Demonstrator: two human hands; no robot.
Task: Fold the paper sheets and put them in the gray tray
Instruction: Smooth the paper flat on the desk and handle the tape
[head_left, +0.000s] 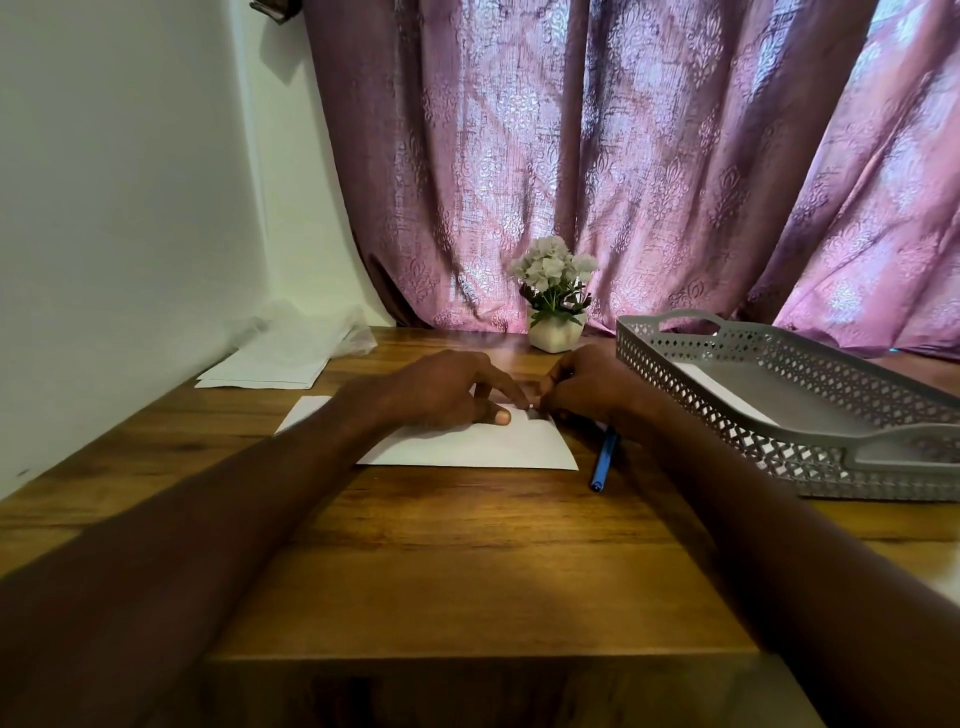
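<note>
A white paper sheet (467, 447) lies folded flat on the wooden table, in the middle. My left hand (447, 389) presses down on its far part, fingers spread and the thumb on the paper. My right hand (587, 387) pinches the sheet's far right corner with its fingertips. The gray perforated tray (779, 441) stands to the right, with a white folded sheet (722, 392) lying inside it. A stack of unfolded white sheets (270, 369) rests at the far left by the wall.
A blue pen (602, 462) lies between the sheet and the tray, partly under my right wrist. A small white pot of pale flowers (555, 306) stands at the back centre before a purple curtain. Crumpled clear plastic (332, 332) sits behind the stack.
</note>
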